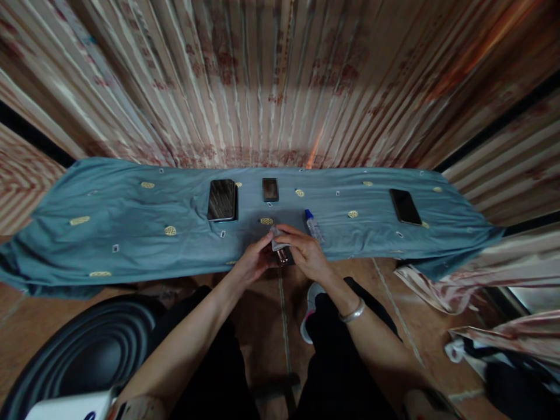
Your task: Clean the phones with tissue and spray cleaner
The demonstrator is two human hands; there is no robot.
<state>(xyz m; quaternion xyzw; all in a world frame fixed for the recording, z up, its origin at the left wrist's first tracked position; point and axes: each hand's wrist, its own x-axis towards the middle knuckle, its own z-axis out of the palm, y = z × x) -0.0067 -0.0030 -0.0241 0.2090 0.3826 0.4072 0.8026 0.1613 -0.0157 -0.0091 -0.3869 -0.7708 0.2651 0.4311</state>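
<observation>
Close to the table's front edge, my two hands meet. My left hand (pixel 255 259) is closed around a dark, phone-like thing with shiny metallic parts (pixel 282 255); most of it is hidden by my fingers. My right hand (pixel 306 252) presses a small light grey cloth (pixel 276 238) against its upper part, fingers bent over it. Just right of my hands lies a clear bottle with a blue cap (pixel 314 226). Beyond them a small dark square item (pixel 270 189) rests on the tablecloth.
The long table wears a teal cloth with yellow prints (pixel 131 233). A black phone (pixel 222 200) lies on a dark flat item at left, and another phone (pixel 405 206) at right. Pleated curtains (pixel 271 87) hang behind. A black ribbed round object (pixel 100 356) stands at lower left.
</observation>
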